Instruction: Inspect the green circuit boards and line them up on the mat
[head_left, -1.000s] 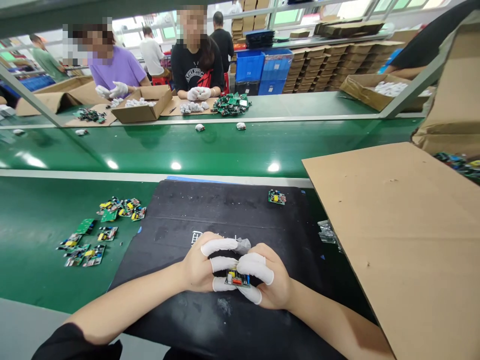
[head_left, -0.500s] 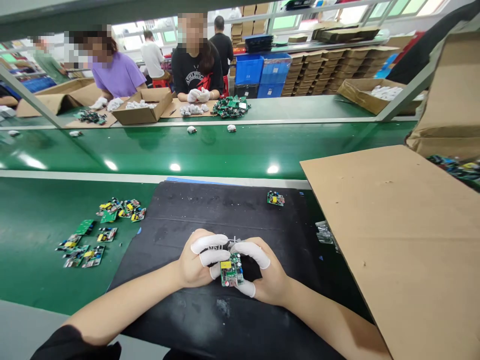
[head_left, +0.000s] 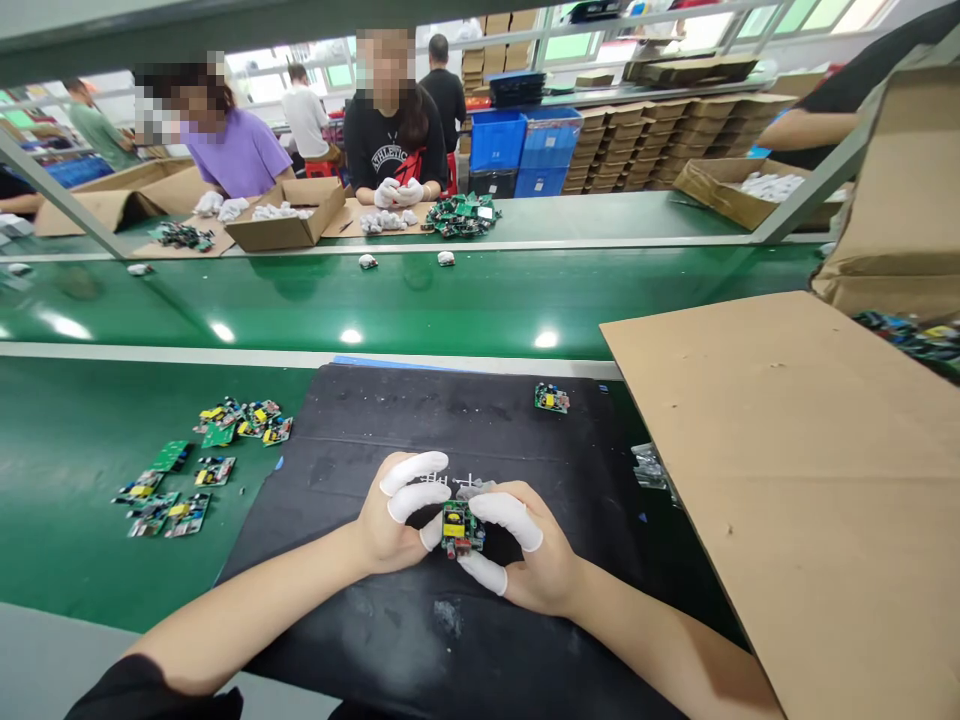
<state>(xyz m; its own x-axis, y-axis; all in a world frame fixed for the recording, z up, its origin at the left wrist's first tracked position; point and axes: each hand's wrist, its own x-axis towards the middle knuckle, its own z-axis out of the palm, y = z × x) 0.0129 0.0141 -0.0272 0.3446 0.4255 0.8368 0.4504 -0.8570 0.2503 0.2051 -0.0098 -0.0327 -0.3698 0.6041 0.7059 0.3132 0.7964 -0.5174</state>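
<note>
The circuit board (head_left: 454, 522) is clamped at its right side by the right hand (head_left: 544, 560); the left hand (head_left: 386, 525) meets its left edge, grip unclear.

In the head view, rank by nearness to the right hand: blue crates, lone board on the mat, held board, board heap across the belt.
From the right hand:
1. Held board: in its grip
2. Lone board: toward the mat's far edge
3. Board heap: across the belt
4. Blue crates: beyond the heap
</note>
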